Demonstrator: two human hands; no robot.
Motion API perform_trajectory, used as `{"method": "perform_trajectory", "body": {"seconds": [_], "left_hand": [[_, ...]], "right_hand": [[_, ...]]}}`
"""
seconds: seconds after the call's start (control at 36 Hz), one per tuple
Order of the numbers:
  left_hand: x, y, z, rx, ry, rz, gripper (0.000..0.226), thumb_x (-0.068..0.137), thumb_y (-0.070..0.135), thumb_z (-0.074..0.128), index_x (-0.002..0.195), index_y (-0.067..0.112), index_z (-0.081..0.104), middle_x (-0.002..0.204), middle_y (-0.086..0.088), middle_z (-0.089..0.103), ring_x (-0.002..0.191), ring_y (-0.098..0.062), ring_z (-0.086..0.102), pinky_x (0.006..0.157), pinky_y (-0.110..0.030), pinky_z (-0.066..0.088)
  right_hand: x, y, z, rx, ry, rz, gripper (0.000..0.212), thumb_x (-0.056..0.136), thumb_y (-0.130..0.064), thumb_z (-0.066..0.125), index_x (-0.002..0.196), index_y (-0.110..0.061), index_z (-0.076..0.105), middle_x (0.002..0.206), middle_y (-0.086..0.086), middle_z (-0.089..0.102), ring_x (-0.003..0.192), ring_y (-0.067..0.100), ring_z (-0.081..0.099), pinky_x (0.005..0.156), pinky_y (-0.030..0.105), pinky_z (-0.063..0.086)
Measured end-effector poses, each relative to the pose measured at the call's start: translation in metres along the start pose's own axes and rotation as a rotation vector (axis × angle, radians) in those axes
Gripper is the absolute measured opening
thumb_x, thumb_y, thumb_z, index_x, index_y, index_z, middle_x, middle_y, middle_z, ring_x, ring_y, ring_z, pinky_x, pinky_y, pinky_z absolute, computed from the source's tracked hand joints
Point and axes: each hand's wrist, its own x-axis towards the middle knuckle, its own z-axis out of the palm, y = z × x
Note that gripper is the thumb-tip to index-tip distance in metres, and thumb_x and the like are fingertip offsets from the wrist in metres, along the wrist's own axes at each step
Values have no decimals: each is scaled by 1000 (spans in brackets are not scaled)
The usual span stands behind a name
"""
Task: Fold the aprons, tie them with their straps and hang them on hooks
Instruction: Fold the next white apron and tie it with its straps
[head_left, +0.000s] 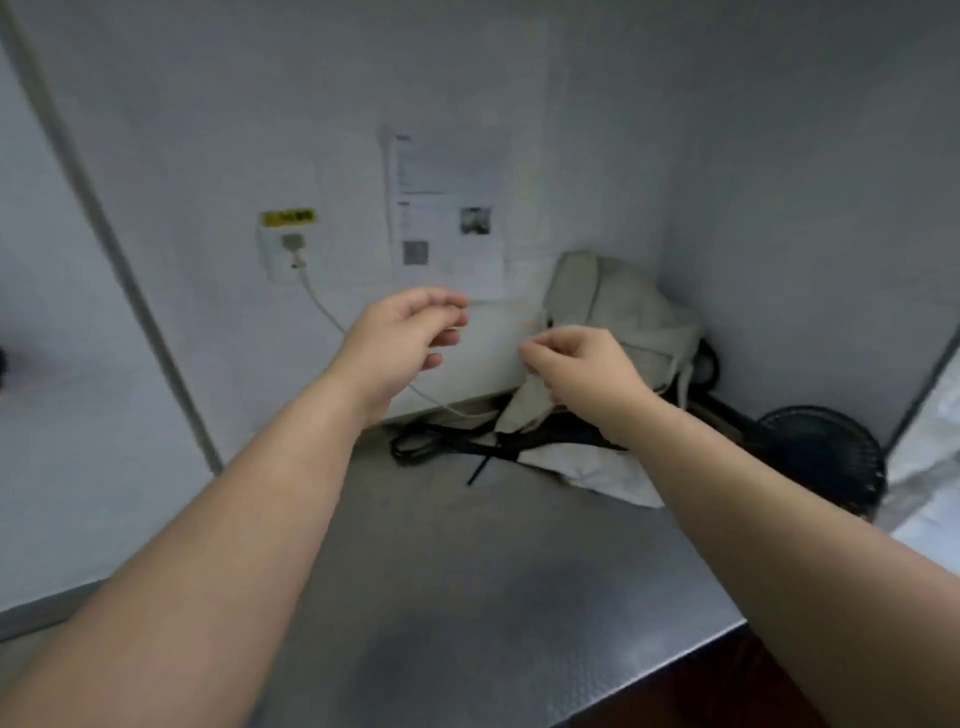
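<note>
Both my hands are raised over the back of a steel counter. My left hand pinches the end of a pale strap between thumb and fingers. That strap runs rightward to my right hand, which pinches it where a cream apron hangs down from the fingers. The apron's lower part lies crumpled on the counter over black straps. The picture is blurred, so the strap's exact path is hard to trace.
A beige bag leans in the back right corner. A black fan stands at the counter's right end. A white cable drops from a wall socket. Printed sheets are stuck on the wall.
</note>
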Motion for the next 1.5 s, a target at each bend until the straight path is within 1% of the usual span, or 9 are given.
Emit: {"method": "perform_trajectory", "body": {"seconds": [0.14, 0.36, 0.5, 0.72, 0.86, 1.0, 1.14, 1.36, 1.5], "left_hand": [[-1, -22, 80, -34, -116, -36, 20, 95, 13, 50, 86, 25, 63, 83, 11, 64, 74, -3, 57, 66, -20, 42], [25, -50, 169, -18, -222, -74, 19, 92, 16, 55, 89, 32, 64, 91, 6, 65, 80, -5, 58, 69, -20, 44], [64, -66, 191, 14, -188, -51, 19, 92, 17, 56, 106, 29, 62, 93, 11, 63, 84, -1, 57, 72, -15, 42], [155, -101, 228, 153, -155, -54, 51, 89, 19, 63, 136, 18, 44, 128, 4, 49, 122, -11, 47, 91, -16, 34], [227, -137, 256, 408, -159, 42, 82, 77, 36, 72, 146, 24, 29, 149, -7, 28, 136, -24, 28, 114, -38, 26], [287, -150, 283, 611, -224, -8, 115, 69, 49, 76, 148, 38, -8, 155, -5, -23, 143, -27, -15, 118, -45, 4], [327, -188, 311, 690, -410, -43, 122, 68, 42, 79, 144, 44, -16, 149, -5, -36, 144, -28, -15, 117, -49, 13], [326, -210, 315, 627, -305, 39, 63, 92, 23, 51, 148, 31, 23, 138, -12, 46, 122, -30, 49, 100, -40, 42], [314, -173, 290, 562, -54, 160, 28, 92, 8, 44, 112, 8, 64, 107, -11, 63, 94, -21, 58, 70, -15, 42]], "right_hand": [[-15, 64, -58, -36, 31, 160, 21, 91, -27, 56, 72, -23, 65, 63, 2, 58, 57, 17, 50, 55, 27, 41], [-8, 119, -127, -143, 149, 226, 20, 92, -19, 53, 95, -7, 69, 82, 4, 67, 72, 13, 56, 59, 21, 43], [22, 144, -137, -165, 147, 227, 22, 93, -22, 53, 109, -17, 66, 89, -7, 64, 75, 9, 56, 65, 22, 43], [112, 180, -153, -246, 108, 227, 32, 95, -26, 49, 124, -17, 58, 113, -2, 61, 89, 10, 54, 75, 23, 40], [175, 203, -157, -242, 52, 234, 36, 96, -26, 50, 130, -15, 54, 124, 4, 59, 103, 14, 55, 82, 20, 37], [223, 227, -157, -208, 32, 288, 37, 95, -28, 51, 131, -18, 52, 124, 4, 56, 107, 15, 52, 88, 21, 39], [255, 254, -154, -213, 13, 306, 35, 95, -25, 52, 129, -14, 53, 121, 6, 57, 104, 16, 53, 86, 21, 38], [267, 275, -147, -211, -41, 317, 36, 95, -24, 52, 130, -13, 51, 104, -2, 53, 93, 12, 51, 79, 18, 37], [265, 257, -148, -191, -8, 145, 74, 89, -30, 63, 148, -19, 20, 146, 6, 32, 132, 17, 34, 99, 17, 27]]}}
